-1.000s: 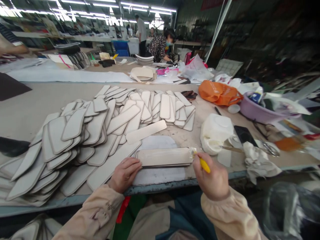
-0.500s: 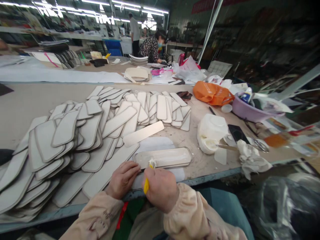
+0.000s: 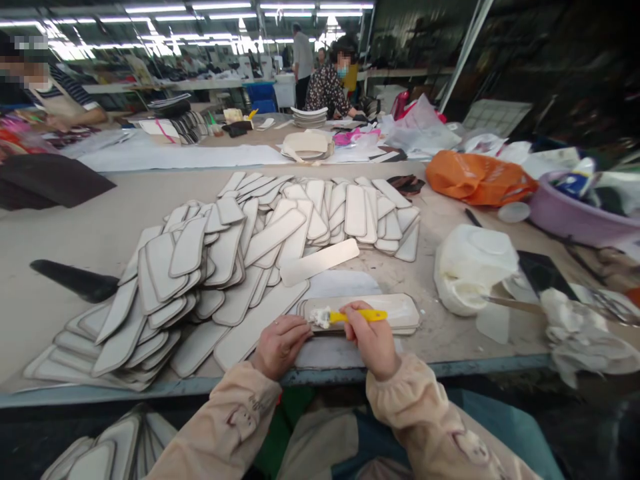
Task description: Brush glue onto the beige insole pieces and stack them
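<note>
My right hand is closed round the yellow handle of a brush. The brush lies nearly level, its bristles and white paste at the left part of a long pale panel, which tops a small stack. My left hand rests at the stack's left end, fingers together, touching the panel's edge; whether they pinch it is hard to tell. Beneath the stack is a white sheet. A loose pale strip lies just behind. To the right stands a cut white plastic jug with white paste inside.
Overlapping pale panels cover the table's left and middle. A black tool lies far left. At right are an orange bag, a purple basin and crumpled tissue. People work across the table.
The view has turned left. My right hand has swung the brush from upright to nearly level, handle pointing right. My left hand stays at the panel's left end.
</note>
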Motion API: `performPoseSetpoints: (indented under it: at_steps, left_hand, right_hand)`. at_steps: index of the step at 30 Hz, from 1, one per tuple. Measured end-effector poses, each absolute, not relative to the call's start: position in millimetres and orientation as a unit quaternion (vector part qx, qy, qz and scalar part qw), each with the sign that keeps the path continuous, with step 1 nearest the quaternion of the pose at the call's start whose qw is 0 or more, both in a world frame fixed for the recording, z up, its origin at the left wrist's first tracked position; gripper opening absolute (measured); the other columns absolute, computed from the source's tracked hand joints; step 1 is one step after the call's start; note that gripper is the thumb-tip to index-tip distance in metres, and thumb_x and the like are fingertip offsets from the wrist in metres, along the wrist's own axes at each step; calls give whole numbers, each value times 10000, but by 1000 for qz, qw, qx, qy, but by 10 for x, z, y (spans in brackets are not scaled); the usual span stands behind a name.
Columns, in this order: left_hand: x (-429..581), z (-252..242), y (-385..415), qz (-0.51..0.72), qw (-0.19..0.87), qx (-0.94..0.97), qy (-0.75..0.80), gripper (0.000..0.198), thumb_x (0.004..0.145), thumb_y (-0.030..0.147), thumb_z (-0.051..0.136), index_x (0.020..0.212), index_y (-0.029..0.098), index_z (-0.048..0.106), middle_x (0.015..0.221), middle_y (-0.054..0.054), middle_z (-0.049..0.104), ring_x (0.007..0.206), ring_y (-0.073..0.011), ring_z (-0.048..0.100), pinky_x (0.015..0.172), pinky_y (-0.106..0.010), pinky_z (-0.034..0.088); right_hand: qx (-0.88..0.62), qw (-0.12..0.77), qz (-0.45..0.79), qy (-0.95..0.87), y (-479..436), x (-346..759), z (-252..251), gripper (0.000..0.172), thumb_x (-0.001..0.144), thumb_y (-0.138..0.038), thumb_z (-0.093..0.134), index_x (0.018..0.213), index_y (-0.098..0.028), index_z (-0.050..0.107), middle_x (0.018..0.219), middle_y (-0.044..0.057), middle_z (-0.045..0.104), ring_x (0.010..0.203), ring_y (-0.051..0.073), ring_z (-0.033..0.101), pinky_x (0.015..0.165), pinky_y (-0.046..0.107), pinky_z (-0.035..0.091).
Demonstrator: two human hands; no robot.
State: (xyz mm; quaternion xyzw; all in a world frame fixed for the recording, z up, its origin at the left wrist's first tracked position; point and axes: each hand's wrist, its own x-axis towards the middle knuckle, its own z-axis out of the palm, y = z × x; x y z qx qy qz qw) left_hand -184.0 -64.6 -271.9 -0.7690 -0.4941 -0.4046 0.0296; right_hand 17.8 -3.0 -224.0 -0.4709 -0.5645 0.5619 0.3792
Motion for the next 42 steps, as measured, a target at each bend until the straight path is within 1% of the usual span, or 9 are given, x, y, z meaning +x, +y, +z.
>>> performPoseSetpoints:
  at_steps: [7,10,13,18,21,25,30,38,42]
  left_hand:
    - [-1836,-2710,-634,-406,27,-777,-481,163,815,128,666,961,199,682,907,-42,716,855,-158,665,796,-309,568]
    - [-1837,-2722,-627,-402,30,-782,-475,187,811,121,668,979,202,681,905,-38,717,863,-159,666,807,-314,568]
    - [-1840,-2732,-624,-398,30,-783,-476,202,804,113,673,986,199,684,906,-41,712,864,-161,661,793,-310,572]
    - [-1847,-2747,-628,-396,25,-781,-482,212,793,103,684,982,199,686,922,-44,710,874,-163,656,804,-312,571]
    - [-1849,-2750,-629,-398,21,-781,-481,213,792,105,684,980,204,688,917,-41,711,873,-164,659,814,-316,570]
    - [-1841,-2721,-622,-393,24,-784,-480,190,802,114,672,967,204,696,913,-44,714,865,-167,665,801,-315,572]
    - [-1828,-2684,-619,-389,29,-783,-485,160,817,133,660,958,199,698,908,-45,713,860,-165,667,780,-302,576]
    - [-1837,-2707,-609,-395,39,-783,-479,160,803,122,672,940,200,701,897,-42,716,871,-178,674,797,-319,580]
    - [-1847,-2721,-592,-391,51,-789,-471,154,804,128,675,941,195,701,899,-45,714,863,-178,677,795,-320,579]
  right_hand:
    - [-554,375,401,-626,76,723,-2054,269,888,-428,511,792,-197,610,498,-46,499,516,122,490,555,241,370]
    - [-492,407,501,-585,-5,567,-2088,286,906,-458,486,869,-197,597,506,-53,517,488,116,475,512,230,369]
    - [-443,383,580,-567,-75,283,-2215,273,908,-450,485,872,-197,582,518,-52,547,474,110,481,499,224,378]
    - [-493,353,492,-625,43,434,-2229,230,906,-368,485,796,-204,603,483,-55,525,522,116,526,606,234,413]
    - [-538,364,429,-627,126,674,-2123,237,896,-378,501,781,-204,614,476,-48,523,525,127,532,593,242,408]
    - [-473,418,532,-564,62,503,-2141,281,903,-460,489,887,-201,596,539,-39,570,488,128,520,507,235,416]
    - [-441,393,601,-537,-1,127,-2330,301,889,-475,498,909,-191,597,578,-22,616,490,121,548,501,220,447]
    - [-555,389,493,-546,212,807,-2182,255,857,-396,485,821,-185,622,489,-33,563,436,131,498,469,245,388]
    - [-605,388,410,-562,298,1223,-2094,269,840,-369,462,746,-186,635,483,-31,563,461,138,511,528,260,406]
